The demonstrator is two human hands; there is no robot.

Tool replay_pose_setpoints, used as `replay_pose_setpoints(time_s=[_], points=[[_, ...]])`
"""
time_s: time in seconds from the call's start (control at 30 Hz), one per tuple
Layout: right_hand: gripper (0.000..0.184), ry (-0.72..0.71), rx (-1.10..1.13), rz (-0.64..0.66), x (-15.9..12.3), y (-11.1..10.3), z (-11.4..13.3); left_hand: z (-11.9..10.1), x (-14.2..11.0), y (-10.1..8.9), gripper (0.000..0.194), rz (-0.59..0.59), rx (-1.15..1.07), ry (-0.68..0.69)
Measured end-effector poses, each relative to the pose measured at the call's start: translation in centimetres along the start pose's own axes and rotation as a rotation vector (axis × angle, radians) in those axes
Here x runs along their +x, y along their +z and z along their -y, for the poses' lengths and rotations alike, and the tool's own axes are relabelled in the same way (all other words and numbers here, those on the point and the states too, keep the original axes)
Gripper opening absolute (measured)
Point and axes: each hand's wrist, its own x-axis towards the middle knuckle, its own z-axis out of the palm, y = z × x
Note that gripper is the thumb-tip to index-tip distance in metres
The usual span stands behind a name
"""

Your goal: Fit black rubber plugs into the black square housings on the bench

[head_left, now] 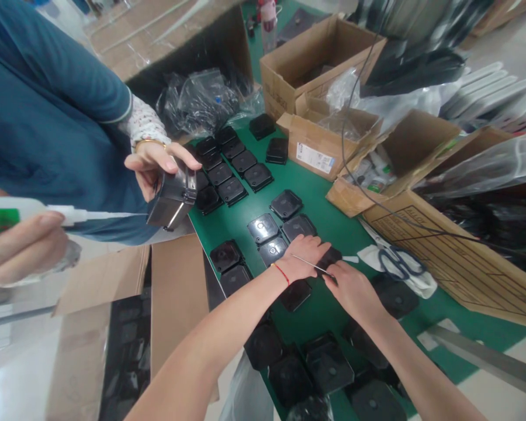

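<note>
Right grip on thin metal rod, bottles in cardboard box beyond.

I have a black plastic part between my left hand and my right hand, over the green desk; my fingers cover much of it. My right hand grips a thin, straight metal rod, slanting across the view of my left hand.
</note>
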Motion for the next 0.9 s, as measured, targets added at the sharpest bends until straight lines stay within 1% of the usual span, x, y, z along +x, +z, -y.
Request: replay_pose_setpoints(time_s=[0.13,0.17,0.23,0.3,0.37,0.47,0.53,0.63,0.7,0.8,0.9], points=[[0.012,0.100,0.250,-0.083,0.2,0.5,-0.3,0.1,-0.2,0.0,0.080,0.015,0.005,0.006],[0.012,0.124,0.278,-0.108,0.3,0.6,-0.3,0.1,-0.2,-0.1,0.081,0.022,0.006,0.007],[0.015,0.137,0.240,-0.121,0.7,0.8,-0.4,0.2,-0.3,-0.5,0.081,0.036,0.008,-0.007],[0.019,0.141,0.151,-0.079,1.2,0.7,-0.3,0.2,-0.4,-0.8,0.081,0.054,0.013,-0.030],[0.022,0.189,0.106,-0.010,1.9,0.3,-0.3,0.2,-0.4,-1.0,0.082,0.073,0.021,-0.037],[0.018,0.312,0.159,0.105,3.0,-0.6,-0.3,0.1,-0.3,-1.0,0.080,0.063,0.010,-0.028],[0.016,0.351,0.216,0.149,3.5,-1.2,-0.5,0.0,-0.3,-0.9,0.076,0.042,-0.001,-0.025],[0.016,0.333,0.287,0.150,3.6,-1.8,-0.7,-0.1,-0.1,-0.7,0.071,0.034,0.008,-0.027],[0.014,0.353,0.344,0.142,3.4,-2.0,-1.0,-0.1,0.0,-0.6,0.072,0.034,0.021,-0.028],[0.011,0.418,0.400,0.124,3.0,-1.8,-1.3,-0.2,0.0,-0.4,0.079,0.030,0.037,-0.026],[0.012,0.402,0.399,0.080,2.7,-1.4,-1.3,-0.2,0.0,-0.3,0.078,0.025,0.054,-0.026]])
